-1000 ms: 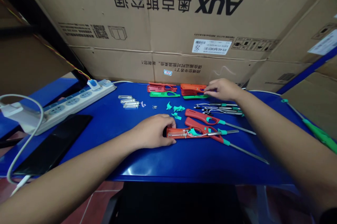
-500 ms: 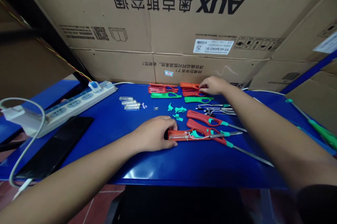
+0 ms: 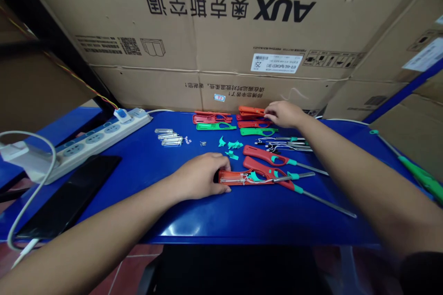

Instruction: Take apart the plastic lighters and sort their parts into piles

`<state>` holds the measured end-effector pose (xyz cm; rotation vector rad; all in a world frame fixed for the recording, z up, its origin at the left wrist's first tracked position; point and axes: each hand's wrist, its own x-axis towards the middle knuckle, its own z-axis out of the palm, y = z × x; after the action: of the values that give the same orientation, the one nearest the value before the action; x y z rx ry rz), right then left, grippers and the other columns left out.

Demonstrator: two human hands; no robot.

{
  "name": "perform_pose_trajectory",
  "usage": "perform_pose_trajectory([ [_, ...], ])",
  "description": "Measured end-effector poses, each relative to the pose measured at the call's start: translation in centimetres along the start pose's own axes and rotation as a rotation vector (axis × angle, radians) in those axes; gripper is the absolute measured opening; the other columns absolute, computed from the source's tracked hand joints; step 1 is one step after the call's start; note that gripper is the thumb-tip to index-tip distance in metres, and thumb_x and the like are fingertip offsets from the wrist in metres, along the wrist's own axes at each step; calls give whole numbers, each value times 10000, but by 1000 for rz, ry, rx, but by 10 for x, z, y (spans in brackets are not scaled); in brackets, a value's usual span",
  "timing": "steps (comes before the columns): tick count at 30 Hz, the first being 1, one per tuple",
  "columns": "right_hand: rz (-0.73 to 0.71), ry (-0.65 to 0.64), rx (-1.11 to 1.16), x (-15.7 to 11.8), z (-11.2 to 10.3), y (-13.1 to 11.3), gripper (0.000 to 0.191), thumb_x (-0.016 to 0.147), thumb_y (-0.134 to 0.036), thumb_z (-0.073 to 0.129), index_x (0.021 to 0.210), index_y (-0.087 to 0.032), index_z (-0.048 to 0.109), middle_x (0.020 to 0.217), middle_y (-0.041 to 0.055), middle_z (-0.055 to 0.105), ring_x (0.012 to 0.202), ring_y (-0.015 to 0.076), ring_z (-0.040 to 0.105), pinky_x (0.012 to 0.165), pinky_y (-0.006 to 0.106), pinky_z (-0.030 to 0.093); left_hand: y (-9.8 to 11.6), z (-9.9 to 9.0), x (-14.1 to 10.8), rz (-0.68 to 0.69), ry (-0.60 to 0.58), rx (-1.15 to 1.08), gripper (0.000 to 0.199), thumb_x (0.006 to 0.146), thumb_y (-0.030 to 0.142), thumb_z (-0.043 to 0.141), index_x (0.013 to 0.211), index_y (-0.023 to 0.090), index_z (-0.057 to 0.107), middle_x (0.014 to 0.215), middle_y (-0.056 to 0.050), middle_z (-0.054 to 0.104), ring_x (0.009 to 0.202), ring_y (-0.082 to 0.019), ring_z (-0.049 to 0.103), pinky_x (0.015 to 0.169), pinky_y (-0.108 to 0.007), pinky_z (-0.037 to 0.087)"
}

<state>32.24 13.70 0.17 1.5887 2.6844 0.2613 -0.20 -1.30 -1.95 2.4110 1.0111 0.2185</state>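
Note:
My left hand (image 3: 204, 176) grips the rear end of an orange lighter half-shell (image 3: 230, 178), whose inside shows a clear tank, white wires, a teal trigger and a metal tube. At the back, my right hand (image 3: 284, 114) has its fingers closed on the end of an orange shell (image 3: 249, 110), which is slightly raised over red shells (image 3: 247, 124). A green shell (image 3: 256, 131) lies just in front of them. Two red lighters with metal tubes (image 3: 265, 154) rest beyond and beside the held half-shell.
Further left are red and green shells (image 3: 214, 126), clear tanks (image 3: 171, 140), small screws (image 3: 203, 143) and teal parts (image 3: 234, 145). Wired metal tubes (image 3: 290, 144) lie at right. A power strip (image 3: 93, 140) and a black phone (image 3: 71, 195) occupy the left; cardboard (image 3: 221, 45) stands behind.
The orange shell at my right hand has lifted and tilted a little off the pile. My left hand keeps its hold. The whole view has shifted slightly.

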Motion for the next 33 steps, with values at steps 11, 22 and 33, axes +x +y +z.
perform_pose_trajectory([
  [11,-111,-27,-19,-64,4,-18,361,989,-357,412,1052,-199,731,1021,97,727,854,222,651,707,315,432,0,1,0,7,-9,-10,286,760,371,771,936,201,622,957,-26,642,894,-201,576,752,-310,433],
  [22,-150,-78,-5,-54,5,-16,332,973,-370,458,1060,-213,738,1027,91,733,860,229,663,686,310,428,0,0,0,16,-8,-6,286,770,391,755,937,202,620,947,-27,638,885,-195,576,770,-319,444],
  [33,11,36,-21,-34,1,-17,375,980,-401,432,1088,-232,749,1016,80,740,912,248,666,649,320,416,2,0,0,11,2,-3,293,763,386,763,938,198,622,948,-32,631,859,-188,579,727,-296,443],
])
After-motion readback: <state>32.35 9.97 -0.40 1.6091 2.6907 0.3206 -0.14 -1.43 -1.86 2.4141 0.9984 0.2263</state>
